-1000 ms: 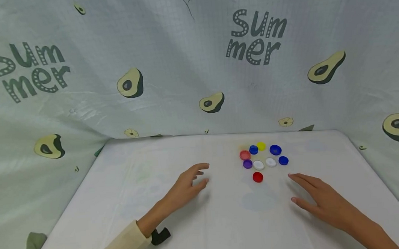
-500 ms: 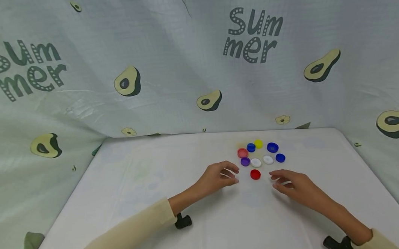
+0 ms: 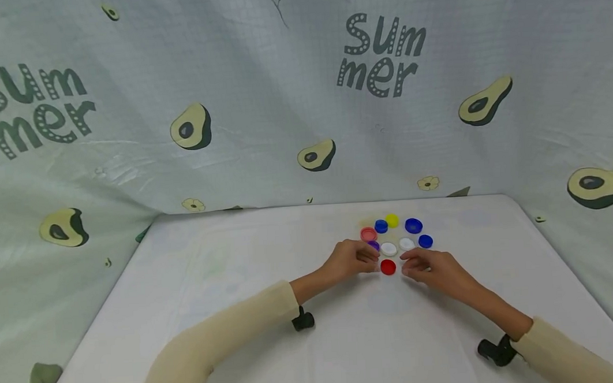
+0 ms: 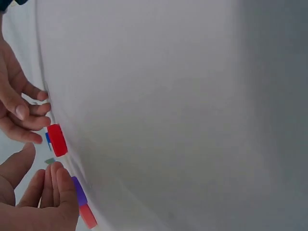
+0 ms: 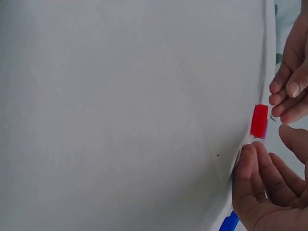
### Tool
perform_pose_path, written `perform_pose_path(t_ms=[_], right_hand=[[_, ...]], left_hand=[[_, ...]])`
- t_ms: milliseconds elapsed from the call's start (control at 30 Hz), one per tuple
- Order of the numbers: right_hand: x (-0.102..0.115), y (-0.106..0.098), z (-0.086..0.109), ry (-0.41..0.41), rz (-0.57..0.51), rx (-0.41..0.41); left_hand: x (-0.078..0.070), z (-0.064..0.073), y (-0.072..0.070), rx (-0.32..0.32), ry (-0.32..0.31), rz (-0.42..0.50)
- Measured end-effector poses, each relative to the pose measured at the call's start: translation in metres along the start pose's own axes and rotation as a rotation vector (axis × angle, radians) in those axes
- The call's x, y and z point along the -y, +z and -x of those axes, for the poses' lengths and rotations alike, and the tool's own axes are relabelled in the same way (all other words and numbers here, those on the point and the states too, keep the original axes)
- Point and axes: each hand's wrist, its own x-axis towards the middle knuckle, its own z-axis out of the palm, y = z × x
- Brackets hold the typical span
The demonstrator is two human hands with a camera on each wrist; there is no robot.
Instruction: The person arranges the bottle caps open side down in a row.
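A red bottle cap [image 3: 388, 267] lies on the white table, nearest the front of a loose cluster of caps. My left hand [image 3: 353, 257] hovers just left of it, fingers loosely bent, with nothing in them. On the other side, my right hand [image 3: 432, 269] faces it with relaxed fingers and holds nothing. Both wrist views show the red cap [image 4: 57, 140] between the two sets of fingertips, with small gaps. Left fingers partly cover a purple cap [image 3: 373, 246]. Behind the red cap lie two white caps [image 3: 389, 249].
Farther back are a coral cap [image 3: 368, 234], a yellow cap [image 3: 392, 220], and blue caps [image 3: 414, 226]. An avocado-print curtain [image 3: 260, 101] hangs behind the white table [image 3: 236, 241]. Black wrist cameras [image 3: 497, 352] sit under both wrists.
Both hands have moved inward toward the red cap, the left going right and the right going left. Their fingers have bent more. The caps appear to stay in place while the view shifts slightly.
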Motion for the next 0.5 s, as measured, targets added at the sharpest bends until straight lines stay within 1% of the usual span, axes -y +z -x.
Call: perform_pose_path(t_ms=[167, 300, 500], right_hand=[[-0.004, 0.002, -0.009, -0.018, 0.027, 0.003], [-0.004, 0.006, -0.014, -0.016, 0.037, -0.006], [-0.004, 0.01, -0.018, -0.045, 0.025, -0.051]], left_hand=[[0.003, -0.008, 0.009, 0.011, -0.008, -0.036], [0.005, -0.014, 0.016, 0.014, -0.005, -0.073], [0.001, -0.019, 0.018, 0.012, 0.045, -0.107]])
